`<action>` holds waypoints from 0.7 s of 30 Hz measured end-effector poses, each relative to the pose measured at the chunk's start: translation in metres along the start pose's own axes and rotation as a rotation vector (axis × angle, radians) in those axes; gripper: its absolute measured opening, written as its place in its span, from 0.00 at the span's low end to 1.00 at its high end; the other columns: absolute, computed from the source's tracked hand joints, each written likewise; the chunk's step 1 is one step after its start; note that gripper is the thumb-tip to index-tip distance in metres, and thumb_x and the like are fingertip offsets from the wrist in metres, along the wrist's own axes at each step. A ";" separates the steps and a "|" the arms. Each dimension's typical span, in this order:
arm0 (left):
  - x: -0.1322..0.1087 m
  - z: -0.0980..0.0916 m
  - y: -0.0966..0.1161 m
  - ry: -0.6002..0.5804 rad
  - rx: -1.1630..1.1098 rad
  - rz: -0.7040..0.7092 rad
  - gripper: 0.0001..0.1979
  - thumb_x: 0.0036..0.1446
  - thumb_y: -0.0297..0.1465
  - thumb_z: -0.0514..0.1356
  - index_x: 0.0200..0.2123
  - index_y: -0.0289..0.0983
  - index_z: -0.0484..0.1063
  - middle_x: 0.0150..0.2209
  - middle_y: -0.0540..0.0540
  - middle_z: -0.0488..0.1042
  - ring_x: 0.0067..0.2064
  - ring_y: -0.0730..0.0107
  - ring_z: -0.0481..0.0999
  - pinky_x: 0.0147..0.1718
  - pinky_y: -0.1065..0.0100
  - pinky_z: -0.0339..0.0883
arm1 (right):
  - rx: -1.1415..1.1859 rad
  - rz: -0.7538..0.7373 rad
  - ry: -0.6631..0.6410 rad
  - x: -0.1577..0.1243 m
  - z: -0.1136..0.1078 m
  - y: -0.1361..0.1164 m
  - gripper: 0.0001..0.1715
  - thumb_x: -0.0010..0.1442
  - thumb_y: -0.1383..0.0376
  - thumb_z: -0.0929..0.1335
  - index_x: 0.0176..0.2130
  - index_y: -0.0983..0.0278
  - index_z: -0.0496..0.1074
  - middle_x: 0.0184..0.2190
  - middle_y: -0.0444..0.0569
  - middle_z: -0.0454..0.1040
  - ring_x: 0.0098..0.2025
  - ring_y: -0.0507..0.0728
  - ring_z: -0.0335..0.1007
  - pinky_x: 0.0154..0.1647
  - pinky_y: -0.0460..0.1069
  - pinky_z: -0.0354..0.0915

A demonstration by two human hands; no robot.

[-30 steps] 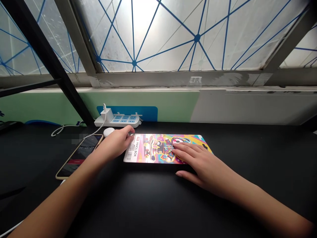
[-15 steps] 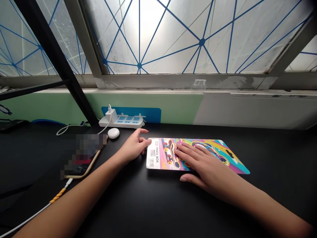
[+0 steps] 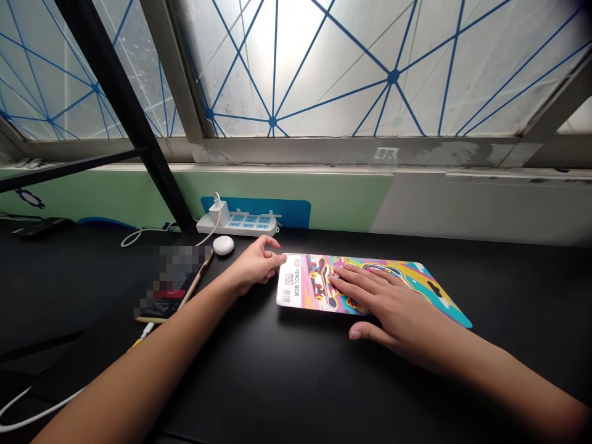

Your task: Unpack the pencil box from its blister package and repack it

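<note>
A flat, brightly printed pencil box (image 3: 290, 280) lies on the black table, its white end strip reading "PENCIL BOX" at the left. Skateboard artwork and pink, yellow and teal patches cover the rest of its top. My left hand (image 3: 259, 262) is at its far left corner, thumb on the edge and fingers curled; what the lower fingers touch is partly hidden. Across the middle of the print my right hand (image 3: 386, 302) lies flat with fingers stretched out, its thumb spread toward me off the near edge.
Left of my left hand lies a phone (image 3: 178, 295), partly blurred, with a cable plugged in. Behind it are a small white round case (image 3: 223, 245) and a white power strip (image 3: 245, 223) with a charger. A slanted black post (image 3: 157, 166) stands at the back left.
The view has shifted a little, so the scene appears slightly further right. My left index finger is more bent. My right hand stays flat on the pencil box.
</note>
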State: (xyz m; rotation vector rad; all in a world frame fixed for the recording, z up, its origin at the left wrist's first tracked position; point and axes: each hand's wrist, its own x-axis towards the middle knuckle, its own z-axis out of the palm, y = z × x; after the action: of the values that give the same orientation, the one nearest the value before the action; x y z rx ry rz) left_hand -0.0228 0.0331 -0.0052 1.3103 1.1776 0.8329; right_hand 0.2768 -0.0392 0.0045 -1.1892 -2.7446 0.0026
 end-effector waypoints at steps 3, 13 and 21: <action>0.001 -0.001 0.000 0.013 -0.007 0.002 0.19 0.57 0.36 0.67 0.41 0.42 0.58 0.21 0.61 0.62 0.18 0.81 0.57 0.15 0.78 0.45 | -0.010 -0.015 0.028 0.002 0.003 0.000 0.42 0.66 0.42 0.64 0.72 0.52 0.53 0.71 0.50 0.57 0.71 0.70 0.54 0.65 0.69 0.59; -0.001 0.002 0.000 0.085 0.117 0.016 0.15 0.61 0.37 0.65 0.45 0.39 0.64 0.21 0.58 0.67 0.15 0.79 0.62 0.12 0.76 0.50 | -0.091 -0.031 0.040 0.015 0.006 0.003 0.45 0.65 0.38 0.62 0.70 0.59 0.58 0.70 0.58 0.60 0.69 0.72 0.57 0.63 0.71 0.60; -0.005 0.013 0.000 0.085 0.077 0.059 0.22 0.65 0.35 0.61 0.59 0.37 0.62 0.21 0.60 0.62 0.16 0.78 0.60 0.15 0.75 0.53 | -0.190 -0.001 0.125 0.057 0.018 -0.035 0.45 0.65 0.43 0.66 0.67 0.69 0.62 0.67 0.67 0.63 0.67 0.78 0.59 0.61 0.71 0.61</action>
State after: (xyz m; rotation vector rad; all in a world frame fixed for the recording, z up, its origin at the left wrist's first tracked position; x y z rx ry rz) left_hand -0.0118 0.0244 -0.0059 1.3896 1.2530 0.9017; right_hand 0.2106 -0.0207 -0.0035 -1.1886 -2.6831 -0.3286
